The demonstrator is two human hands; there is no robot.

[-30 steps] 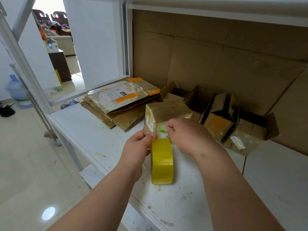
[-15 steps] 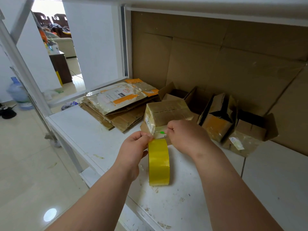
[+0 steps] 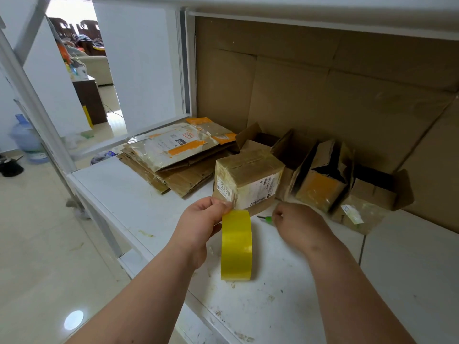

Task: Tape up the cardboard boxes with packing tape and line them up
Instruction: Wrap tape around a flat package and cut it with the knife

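While the roll of yellow packing tape (image 3: 236, 245) stands on edge on the scuffed white surface (image 3: 285, 301), the left hand (image 3: 200, 223) pinches its top. Just beside it, the right hand (image 3: 299, 223) curls round a small green-handled tool (image 3: 265, 218). Behind both sits a taped brown cardboard box (image 3: 248, 181) with labels, then three open cardboard boxes (image 3: 323, 188) in a row and a stack of flattened cardboard (image 3: 178, 160).
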